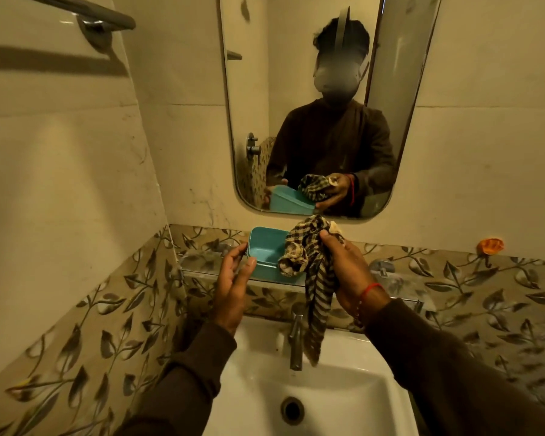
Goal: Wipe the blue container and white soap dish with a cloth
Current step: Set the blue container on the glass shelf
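The blue container, an open rectangular box, is tilted so its inside faces me, above the glass shelf under the mirror. My left hand holds its left side, thumb on the near rim and fingertips at the left edge. My right hand grips a checked brown and cream cloth. A bunched part of the cloth presses into the container's right half, and a long tail hangs down toward the tap. No white soap dish is visible.
A white sink with a metal tap lies directly below my hands. The mirror reflects the person, container and cloth. A towel rail is at the upper left. An orange object sits on the tile ledge at right.
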`<state>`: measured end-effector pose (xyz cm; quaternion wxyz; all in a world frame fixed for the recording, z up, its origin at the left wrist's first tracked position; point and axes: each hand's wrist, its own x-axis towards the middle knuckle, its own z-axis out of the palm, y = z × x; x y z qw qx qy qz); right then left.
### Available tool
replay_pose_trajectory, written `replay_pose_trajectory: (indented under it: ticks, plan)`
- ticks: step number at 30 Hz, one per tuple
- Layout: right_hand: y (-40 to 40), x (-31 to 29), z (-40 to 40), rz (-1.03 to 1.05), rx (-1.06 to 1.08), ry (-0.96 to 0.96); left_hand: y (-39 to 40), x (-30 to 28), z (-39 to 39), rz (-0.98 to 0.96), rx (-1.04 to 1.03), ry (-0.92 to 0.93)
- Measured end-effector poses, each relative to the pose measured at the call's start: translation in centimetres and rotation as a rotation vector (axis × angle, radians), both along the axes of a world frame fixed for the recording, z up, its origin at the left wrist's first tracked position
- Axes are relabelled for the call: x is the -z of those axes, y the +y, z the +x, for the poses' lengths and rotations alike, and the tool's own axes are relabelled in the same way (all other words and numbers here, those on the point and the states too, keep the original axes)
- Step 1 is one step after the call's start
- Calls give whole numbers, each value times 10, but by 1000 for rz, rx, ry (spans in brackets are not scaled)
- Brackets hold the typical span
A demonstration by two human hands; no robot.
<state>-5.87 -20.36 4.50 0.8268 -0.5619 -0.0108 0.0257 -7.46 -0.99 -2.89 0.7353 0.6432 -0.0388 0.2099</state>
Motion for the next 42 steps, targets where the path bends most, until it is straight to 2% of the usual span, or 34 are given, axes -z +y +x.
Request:
replay_pose_trajectory:
  ticks: [4, 8, 13, 20, 26, 30, 33, 37, 39, 42]
  plan:
    - [24, 15, 18, -38, -7, 4, 14, -5, 18, 164, -26, 102]
    - [48, 24, 44, -74, -5, 7, 26, -9, 39, 408, -147, 233]
    - [65, 36, 72, -31, -29, 35, 41, -4, 51, 599, -201, 412]
    - [80, 52, 87, -77, -1, 141, 53, 8, 69, 730, -259, 483]
    - [73, 51, 85, 5, 55, 123, 58, 10, 76, 843, -271, 515]
    - [52, 46, 77, 214, 79, 112, 57, 9, 74, 827, -252, 508]
    - [34, 33, 73, 416, 61, 66, 49, 6, 69, 810, -327, 458]
    - [7, 13, 67, 556, 24, 19, 23, -5, 58, 864, -432, 110]
    - [-10, 3, 60, 597, -4, -18, 2, -11, 57, 917, -392, -26]
    - [-38, -12, 50, 597, -26, -63, -29, -16, 61, 1033, -254, -136]
